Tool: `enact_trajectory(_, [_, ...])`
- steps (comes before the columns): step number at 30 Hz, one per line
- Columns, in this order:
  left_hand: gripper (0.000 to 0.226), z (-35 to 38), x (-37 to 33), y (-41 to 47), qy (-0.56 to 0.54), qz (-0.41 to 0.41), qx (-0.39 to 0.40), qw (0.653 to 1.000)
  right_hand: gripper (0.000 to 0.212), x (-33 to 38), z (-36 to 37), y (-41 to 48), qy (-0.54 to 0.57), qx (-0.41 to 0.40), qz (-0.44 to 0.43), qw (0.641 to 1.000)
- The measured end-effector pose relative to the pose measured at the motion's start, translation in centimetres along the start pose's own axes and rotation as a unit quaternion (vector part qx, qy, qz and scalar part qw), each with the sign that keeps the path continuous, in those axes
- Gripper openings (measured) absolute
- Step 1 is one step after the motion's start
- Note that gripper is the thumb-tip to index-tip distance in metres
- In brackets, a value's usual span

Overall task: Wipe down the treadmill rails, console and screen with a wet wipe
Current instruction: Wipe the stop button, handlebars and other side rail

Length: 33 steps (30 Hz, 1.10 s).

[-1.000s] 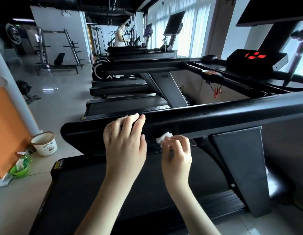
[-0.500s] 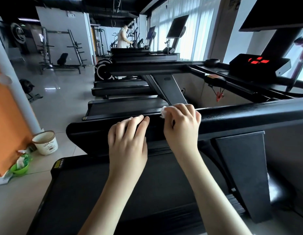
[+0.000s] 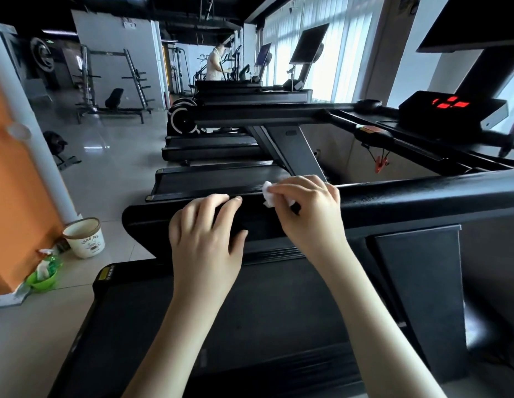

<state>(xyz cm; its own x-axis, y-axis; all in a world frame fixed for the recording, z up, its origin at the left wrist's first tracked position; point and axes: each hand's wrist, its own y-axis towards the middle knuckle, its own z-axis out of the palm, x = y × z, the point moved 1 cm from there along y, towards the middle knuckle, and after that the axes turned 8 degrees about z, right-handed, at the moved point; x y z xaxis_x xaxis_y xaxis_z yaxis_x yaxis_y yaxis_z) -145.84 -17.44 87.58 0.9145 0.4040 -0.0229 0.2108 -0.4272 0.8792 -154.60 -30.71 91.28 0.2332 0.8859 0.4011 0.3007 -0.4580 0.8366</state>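
Along the bottom of the frame lies the dark treadmill deck (image 3: 278, 311), with both forearms reaching over it toward the centre. The left hand (image 3: 205, 239) rests flat on the near face of the black rail (image 3: 408, 202), its fingers straight and holding nothing. Just to its right, the right hand (image 3: 310, 214) sits on top of the same rail with its fingers curled, pinching the crumpled white wet wipe (image 3: 267, 193) against the rail's upper edge; the wipe pokes out at the fingertips, centre frame. On the floor at lower left stand a white bucket (image 3: 84, 237) and a green bowl (image 3: 44, 278) beside an orange wall. At upper right the console (image 3: 451, 110) shows red lit digits beneath the dark screen (image 3: 474, 21). More treadmills line up behind, and a person (image 3: 215, 63) stands at top centre.
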Motion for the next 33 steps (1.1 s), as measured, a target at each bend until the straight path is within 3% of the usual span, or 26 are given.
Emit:
enact_trajectory(6, [0.049,0.2,0.1,-0.1,-0.011,-0.004,-0.014,1.0,0.01,-1.9,-1.2,-1.6,0.003,-0.084,0.055,0.995])
enact_trajectory(11, [0.049,0.4,0.2,-0.3,-0.013,0.0,-0.02,1.0,0.025,-0.6,-0.6,-4.4,0.036,-0.046,0.048,0.997])
enact_trajectory(16, [0.044,0.5,0.3,-0.2,-0.017,0.009,-0.022,1.0,0.019,-1.7,-0.4,-5.4,0.031,-0.132,0.132,0.982])
enact_trajectory(21, [0.042,0.4,0.4,-0.3,-0.011,0.019,-0.024,0.999,0.023,-0.7,1.1,-7.6,0.058,-0.076,0.144,0.985])
enact_trajectory(26, [0.044,0.3,0.8,-0.4,-0.007,0.039,-0.021,0.999,0.021,-1.8,1.5,-8.3,0.077,-0.164,0.242,0.953])
enact_trajectory(30, [0.045,0.3,1.0,-0.5,-0.014,0.048,-0.017,0.999,0.016,-0.7,2.4,-9.1,0.07,-0.137,0.197,0.968])
enact_trajectory(33, [0.046,0.2,1.3,-0.5,-0.024,0.057,-0.002,0.998,0.006,-1.0,2.5,-8.3,0.1,-0.198,0.217,0.951])
